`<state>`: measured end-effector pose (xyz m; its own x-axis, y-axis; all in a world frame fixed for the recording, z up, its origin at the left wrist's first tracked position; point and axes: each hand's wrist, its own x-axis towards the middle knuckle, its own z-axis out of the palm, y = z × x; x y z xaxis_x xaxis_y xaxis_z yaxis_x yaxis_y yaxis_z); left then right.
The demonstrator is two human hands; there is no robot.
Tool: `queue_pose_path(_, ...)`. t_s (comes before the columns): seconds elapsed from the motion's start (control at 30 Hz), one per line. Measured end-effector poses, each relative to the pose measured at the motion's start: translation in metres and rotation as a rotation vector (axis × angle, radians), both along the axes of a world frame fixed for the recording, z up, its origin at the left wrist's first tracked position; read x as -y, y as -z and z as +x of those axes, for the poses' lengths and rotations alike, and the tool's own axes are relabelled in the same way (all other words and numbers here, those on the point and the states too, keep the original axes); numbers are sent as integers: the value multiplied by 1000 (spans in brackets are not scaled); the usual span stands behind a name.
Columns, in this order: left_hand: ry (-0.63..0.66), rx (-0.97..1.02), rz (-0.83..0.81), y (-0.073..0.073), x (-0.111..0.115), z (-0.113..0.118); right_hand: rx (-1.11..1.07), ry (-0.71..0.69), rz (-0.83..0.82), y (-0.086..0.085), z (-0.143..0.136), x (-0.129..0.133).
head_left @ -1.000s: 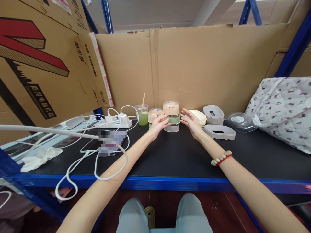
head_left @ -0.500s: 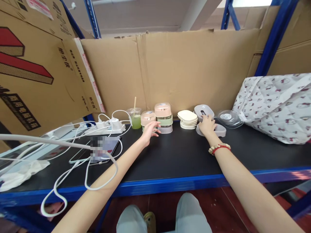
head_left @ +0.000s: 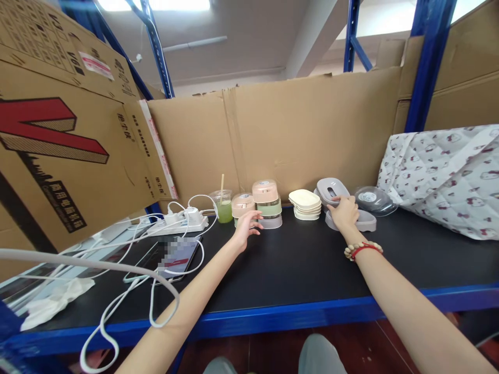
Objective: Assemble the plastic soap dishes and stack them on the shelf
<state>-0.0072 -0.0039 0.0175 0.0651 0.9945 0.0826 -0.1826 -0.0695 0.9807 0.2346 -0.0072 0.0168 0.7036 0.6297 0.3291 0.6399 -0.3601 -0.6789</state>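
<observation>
My left hand (head_left: 247, 228) has its fingers spread and holds nothing, just in front of two small stacks of plastic containers. One stack has a pink lid (head_left: 264, 191) over green and grey tiers; a lower pink-lidded container (head_left: 242, 203) stands to its left, partly covered by my fingers. My right hand (head_left: 344, 214) has its fingers bent over a low grey plastic tray (head_left: 366, 222) and hides part of it. Its fingertips reach the edge of a grey oval piece with a slot (head_left: 331, 188) leaning behind. Several cream trays (head_left: 306, 200) are stacked between my hands.
A cup of green drink (head_left: 224, 210) with a straw stands left of the containers. White cables, a power strip (head_left: 175, 226) and a phone (head_left: 181, 255) lie on the left. Right are a clear lid (head_left: 376, 201) and a patterned quilted bag (head_left: 444, 176). Cardboard (head_left: 280, 135) walls the back.
The view has tilted upward. My right hand has shifted slightly right with the grey tray, and its fingers have drawn in. My left hand keeps its place by the containers.
</observation>
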Motion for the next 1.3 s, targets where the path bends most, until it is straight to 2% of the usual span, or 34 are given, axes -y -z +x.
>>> queue_pose_path(0.17,-26,24,11,3,-1,0,53,59,6,1,-2,0)
queue_pose_path(0.33,-12,32,16,4,0,1,32,-14,-85,5,0,-5)
queue_pose_path(0.4,-3,30,15,4,1,1,20,-8,-62,4,-1,-4)
queue_pose_path(0.53,8,29,25,2,1,2,-9,35,93,0,-2,-1)
queue_pose_path(0.67,17,36,44,1,2,3,-5,46,389,-7,-5,-1)
queue_pose_path(0.77,31,64,73,-1,5,4,26,-114,575,-7,-18,-4)
queue_pose_path(0.9,74,167,112,-4,9,6,185,-436,679,6,-53,-6)
queue_pose_path(0.97,43,221,111,-6,10,5,286,-654,651,13,-71,-5)
queue_pose_path(1.03,-50,257,102,-9,8,3,367,-875,559,18,-83,-2)
queue_pose_path(1.1,-159,266,72,-10,6,0,410,-999,456,19,-88,-1)
queue_pose_path(1.17,-211,273,41,-11,4,-3,409,-939,405,17,-84,-2)
queue_pose_path(1.3,-151,328,12,-10,5,-3,416,-558,305,18,-56,-15)
